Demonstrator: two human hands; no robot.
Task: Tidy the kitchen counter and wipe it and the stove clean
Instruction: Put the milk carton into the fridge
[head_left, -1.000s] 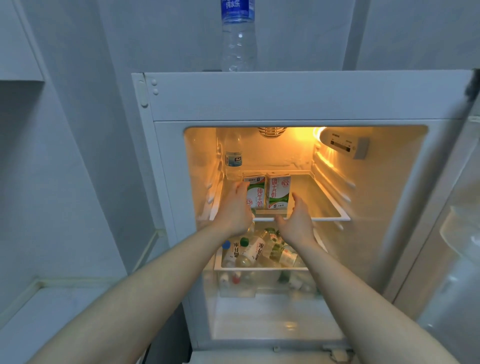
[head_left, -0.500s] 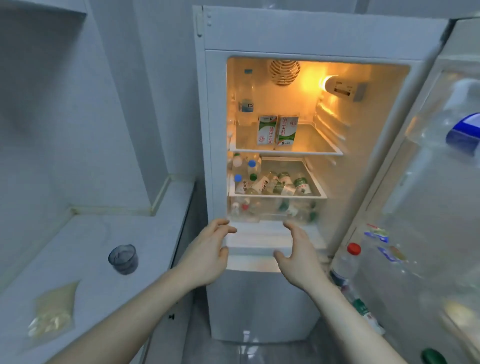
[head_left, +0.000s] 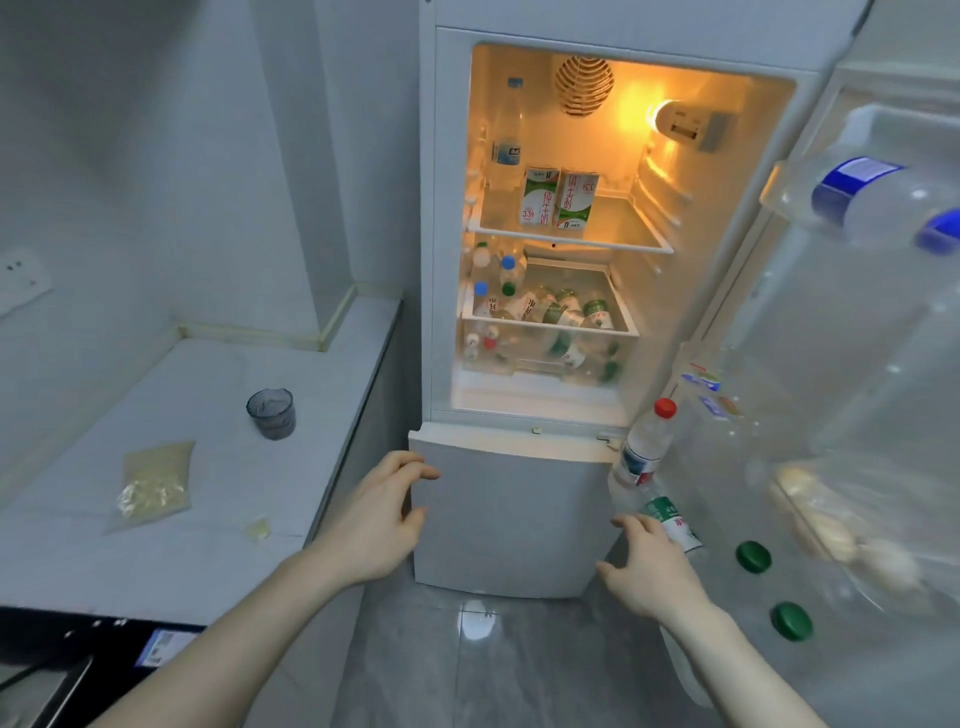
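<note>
Standing at the open fridge (head_left: 613, 31) in the upper centre of the frame, the person has both hands low and empty: the left hand (head_left: 376, 519) hangs in front of the left edge of the closed freezer door (head_left: 511, 519), fingers loosely curved and apart, and whether the fingertips touch the panel I cannot tell; the right hand (head_left: 649, 564) sits at lower centre-right, fingers spread and relaxed, just beside a green-labelled bottle (head_left: 667, 522) in the fridge door rack, gripping nothing. Two milk cartons (head_left: 558, 200) stand side by side, touching, on the lit upper shelf, so by my reckoning the putting-away part is well in hand. The job is far from finished, though. Over at the left of the frame the counter (head_left: 218, 561) carries a dark measuring cup (head_left: 271, 414), upright, a flat clear bag of pale grains (head_left: 153, 483) lying well apart from it towards the lower left, and a small yellowish scrap (head_left: 258, 528) near the counter's front edge. The counter itself looks pale and matt, with no cloth in view and no wet streaks that I can make out, so I judge the wiping not yet begun. At the very lower left a dark edge, possibly the stove (head_left: 47, 675), peeks in, too cropped to read its condition. The fridge door (head_left: 857, 415) stands wide at the right and wants closing too.
</note>
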